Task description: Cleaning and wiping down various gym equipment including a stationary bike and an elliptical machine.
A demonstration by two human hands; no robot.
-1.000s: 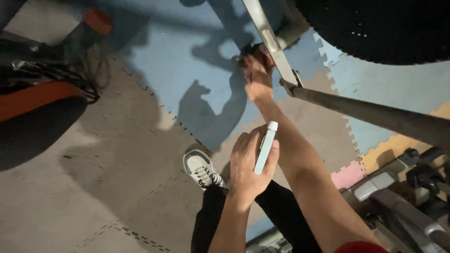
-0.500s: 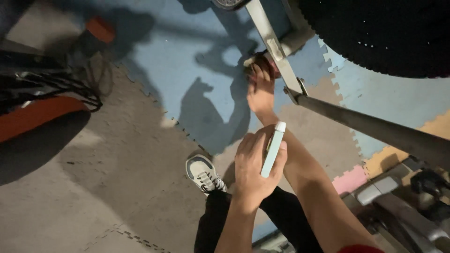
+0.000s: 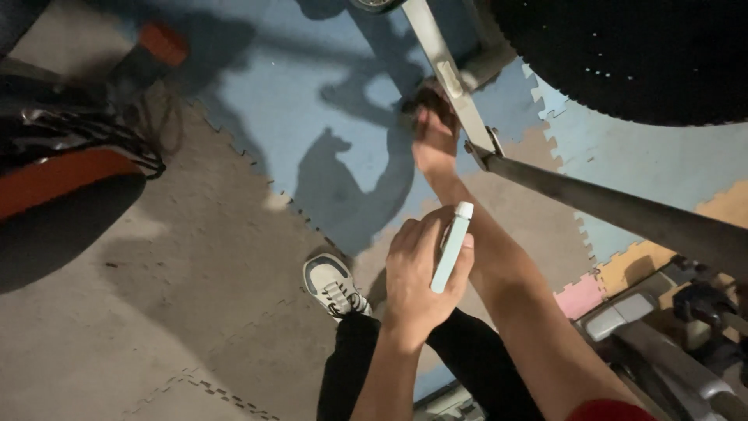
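Observation:
My left hand (image 3: pixel 417 273) holds a slim pale green tube (image 3: pixel 450 249) with a white cap, upright above my knee. My right arm stretches forward past it. My right hand (image 3: pixel 435 144) is down by the floor, its fingers curled round a dark part (image 3: pixel 421 97) beside a silver metal bar (image 3: pixel 448 74). A darker bar (image 3: pixel 623 206) runs from that joint to the right. The fingertips of my right hand are hidden in shadow.
A large black knobbly tyre (image 3: pixel 631 54) fills the top right. Grey, blue, yellow and pink foam floor mats (image 3: pixel 234 312) lie underfoot. My white shoe (image 3: pixel 333 287) stands on them. An orange and black object (image 3: pixel 62 171) lies at the left; grey machine parts (image 3: pixel 662 343) sit at the lower right.
Both hands keep their holds. The view has drifted slightly, and my left hand with the tube has barely shifted.

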